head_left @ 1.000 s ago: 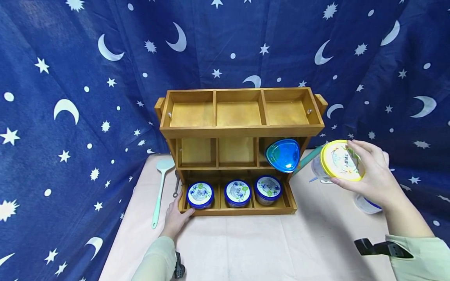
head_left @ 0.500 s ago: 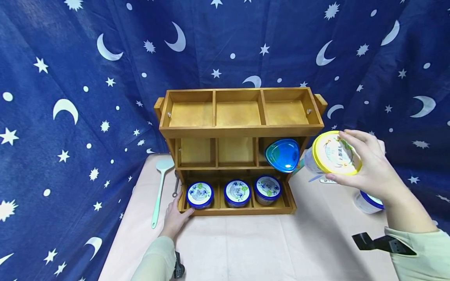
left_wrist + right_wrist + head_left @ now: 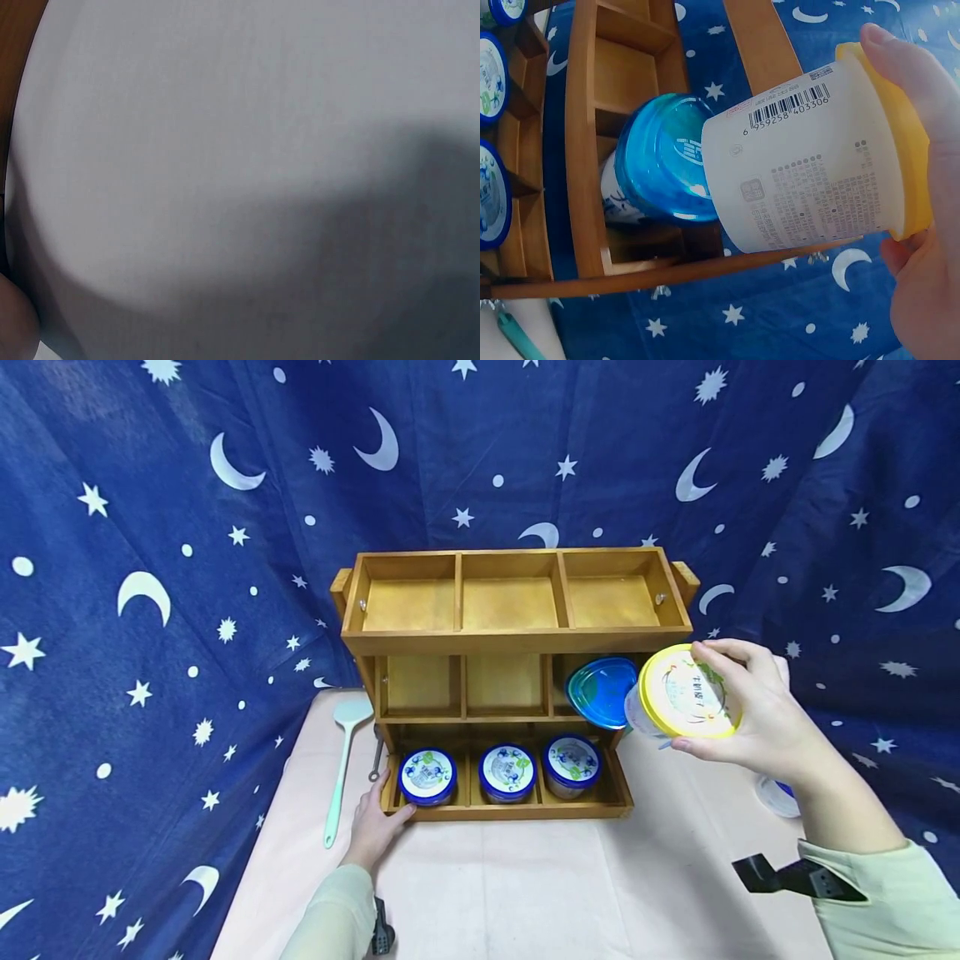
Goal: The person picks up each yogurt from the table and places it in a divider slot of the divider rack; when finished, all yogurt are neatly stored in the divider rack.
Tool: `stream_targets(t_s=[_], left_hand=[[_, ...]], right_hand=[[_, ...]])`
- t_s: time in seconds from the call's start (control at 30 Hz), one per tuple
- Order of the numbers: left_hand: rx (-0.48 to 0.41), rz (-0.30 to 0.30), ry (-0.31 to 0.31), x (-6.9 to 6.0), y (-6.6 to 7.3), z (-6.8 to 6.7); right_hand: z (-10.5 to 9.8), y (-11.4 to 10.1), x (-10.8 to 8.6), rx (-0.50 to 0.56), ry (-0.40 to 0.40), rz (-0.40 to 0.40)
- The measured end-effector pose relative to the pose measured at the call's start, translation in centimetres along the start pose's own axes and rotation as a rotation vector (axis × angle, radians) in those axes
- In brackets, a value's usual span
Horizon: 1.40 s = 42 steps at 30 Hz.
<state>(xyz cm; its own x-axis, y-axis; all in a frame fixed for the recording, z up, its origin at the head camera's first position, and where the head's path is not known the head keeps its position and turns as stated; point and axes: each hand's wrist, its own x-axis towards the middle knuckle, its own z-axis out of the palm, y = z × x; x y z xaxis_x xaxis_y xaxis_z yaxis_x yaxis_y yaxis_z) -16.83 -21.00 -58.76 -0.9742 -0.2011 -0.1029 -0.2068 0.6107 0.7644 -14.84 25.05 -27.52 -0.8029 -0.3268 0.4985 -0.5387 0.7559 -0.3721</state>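
Stocking the shelf [image 3: 517,642] looks partway, my read. Done: three blue-lid tubs [image 3: 507,772] in the bottom tier [image 3: 507,812], one per bin; tilted blue tub [image 3: 602,692] in the middle tier's [image 3: 501,685] right bin. Left, probably: yellow tub [image 3: 686,693], in the air at the shelf's right side, tilted, plus the spare tub [image 3: 776,797] on the cloth [image 3: 540,885], part hidden by the right arm. Right hand [image 3: 765,718] has the yellow tub by its lid, thumb and fingers spread across it. Left hand [image 3: 372,827] grips the shelf's front left corner

View diffs: head gives the yellow lid's face; right wrist gives the tub's side with barcode [image 3: 787,109], also the blue tub's patterned lower part. Yellow tub overlaps blue one in both, can't tell if touching. Left wrist is mostly cloth, so left grip reads from head only
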Motion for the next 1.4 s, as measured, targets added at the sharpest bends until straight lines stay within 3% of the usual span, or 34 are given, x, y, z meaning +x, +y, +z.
stream_targets(t_s=[0.5, 0.77, 0.9, 1.4], left_hand=[[0.014, 0.022, 0.000, -0.1, 0.1, 0.1], [0.008, 0.013, 0.003, 0.0, 0.0, 0.1], [0.004, 0.010, 0.002, -0.1, 0.1, 0.0], [-0.008, -0.011, -0.008, 0.0, 0.1, 0.1]], right_hand=[[1.6, -2.5, 1.1, 0.073, 0.023, -0.079], [4.1, -3.5, 2.4, 0.146, 0.042, -0.242], [5.5, -4.0, 2.7, 0.150, 0.042, -0.272], [9.4, -5.4, 4.0, 0.124, 0.006, -0.262]])
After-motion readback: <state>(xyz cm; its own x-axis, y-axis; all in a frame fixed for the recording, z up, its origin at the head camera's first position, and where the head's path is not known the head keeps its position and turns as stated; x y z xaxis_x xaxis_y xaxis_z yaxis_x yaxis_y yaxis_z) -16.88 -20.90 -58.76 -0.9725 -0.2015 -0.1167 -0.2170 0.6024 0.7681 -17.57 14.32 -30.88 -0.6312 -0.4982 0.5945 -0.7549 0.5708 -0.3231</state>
